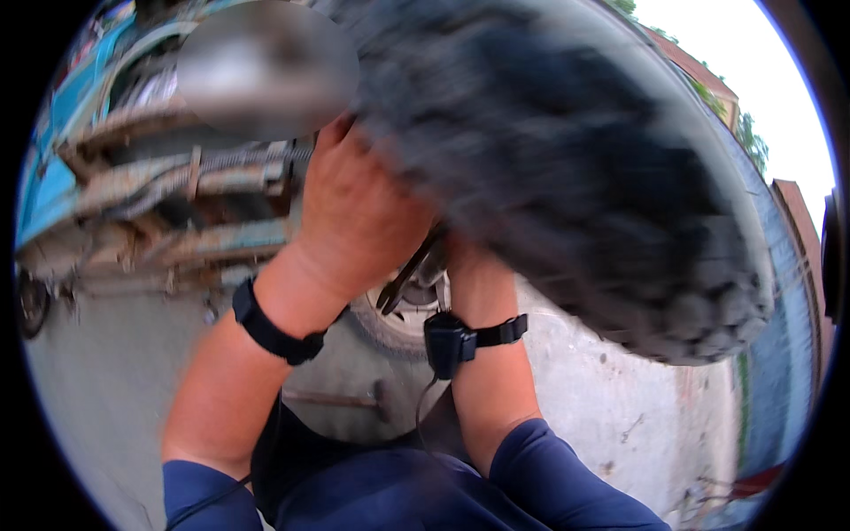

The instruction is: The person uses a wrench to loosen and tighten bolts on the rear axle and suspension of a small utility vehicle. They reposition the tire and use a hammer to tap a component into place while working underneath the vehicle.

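A large black knobby tyre [567, 168], smeared by motion, fills the upper right in front of me. My left hand [367, 203] is curled closed at the tyre's left edge. Its fingertips, and whatever they grip, do not show. My right hand [474, 252] reaches under the tyre's lower edge, which hides its fingers; little more than the wrist and forearm is visible. Between my wrists a dark metal piece with a forked-looking end [412, 270] slants downward; whether a hand holds it cannot be made out. Black straps circle both wrists.
On the left stands a rusty vehicle frame [204, 181] with worn blue parts and a small wheel [34, 305]. Below my hands a pale wheel rim [403, 319] is partly visible. A hammer [381, 400] lies on the concrete floor. A blue-grey wall [784, 327] runs along the right.
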Demonstrator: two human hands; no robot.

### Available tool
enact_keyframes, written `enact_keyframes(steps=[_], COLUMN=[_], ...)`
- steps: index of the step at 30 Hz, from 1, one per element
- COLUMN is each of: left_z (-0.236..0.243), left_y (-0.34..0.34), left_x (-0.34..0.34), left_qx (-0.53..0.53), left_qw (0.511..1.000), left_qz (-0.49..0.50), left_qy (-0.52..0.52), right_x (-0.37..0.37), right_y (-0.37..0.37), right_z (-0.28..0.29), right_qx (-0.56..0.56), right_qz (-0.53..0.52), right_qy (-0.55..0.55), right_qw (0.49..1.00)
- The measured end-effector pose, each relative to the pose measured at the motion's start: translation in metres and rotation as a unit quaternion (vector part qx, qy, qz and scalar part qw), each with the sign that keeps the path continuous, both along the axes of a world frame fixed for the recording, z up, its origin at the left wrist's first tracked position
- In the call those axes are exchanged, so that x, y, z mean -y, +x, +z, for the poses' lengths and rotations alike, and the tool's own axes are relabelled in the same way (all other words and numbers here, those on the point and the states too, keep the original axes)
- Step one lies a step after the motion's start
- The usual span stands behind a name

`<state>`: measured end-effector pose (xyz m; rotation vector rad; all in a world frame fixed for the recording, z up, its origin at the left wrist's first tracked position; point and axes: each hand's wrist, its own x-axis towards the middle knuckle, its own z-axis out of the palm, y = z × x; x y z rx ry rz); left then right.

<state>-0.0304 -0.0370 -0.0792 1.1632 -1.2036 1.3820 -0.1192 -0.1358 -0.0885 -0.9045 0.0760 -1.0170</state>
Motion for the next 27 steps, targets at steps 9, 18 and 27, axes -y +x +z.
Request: enact_keyframes(steps=[9, 18, 27], left_z=[0.026, 0.007, 0.005], left_y=[0.007, 0.019, 0.029], left_x=[-0.003, -0.014, -0.024], left_qx=[0.03, 0.019, 0.02], left_qw=[0.993, 0.985, 0.98], left_qz=[0.057, 0.069, 0.088], left_qy=[0.095, 0.156, 0.178], right_x=[-0.016, -0.019, -0.024], right_y=[-0.02, -0.058, -0.058], right_z=[0.01, -0.021, -0.028], right_qx=[-0.02, -0.057, -0.065], right_qz=[-0.014, -0.049, -0.044], right_qy=[0.0, -0.005, -0.01], right_qw=[1.0, 0.997, 0.997])
